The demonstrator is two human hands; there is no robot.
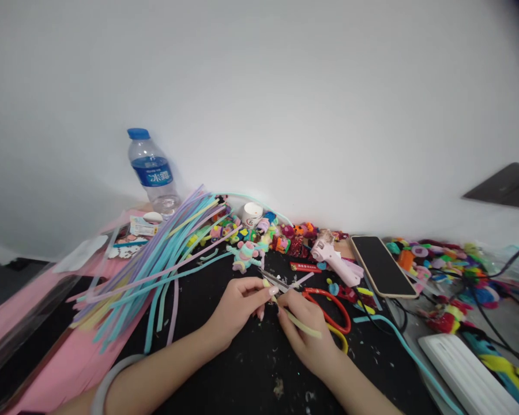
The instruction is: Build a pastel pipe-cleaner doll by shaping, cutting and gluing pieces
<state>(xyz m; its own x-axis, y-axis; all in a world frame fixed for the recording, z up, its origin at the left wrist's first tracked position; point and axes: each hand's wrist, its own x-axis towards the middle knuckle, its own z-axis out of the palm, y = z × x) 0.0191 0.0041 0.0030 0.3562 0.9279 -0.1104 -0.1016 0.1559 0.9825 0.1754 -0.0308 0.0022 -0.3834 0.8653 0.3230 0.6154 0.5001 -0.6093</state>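
Note:
My left hand (244, 301) pinches one end of a pale yellow pipe cleaner (305, 327) between thumb and fingertips. Its other end runs back over my right hand (303, 324), whose fingers are closed on it close to the left fingertips. Scissors (342, 314) with red and yellow handles lie just beyond and beside my right hand, blades pointing left; part of them is hidden by the hand. Past my fingertips lies a small fuzzy pastel figure (245, 255) in turquoise and pink. A short lilac pipe cleaner piece (301, 280) lies near the blades.
Long pastel pipe cleaners (155, 262) are heaped on the left, before a water bottle (152, 173). Along the wall sit several colourful fuzzy figures (294, 233) and a paper cup (252, 214). A pink glue gun (338, 262), a phone (383, 266), dark cables and a white power strip (467, 374) occupy the right.

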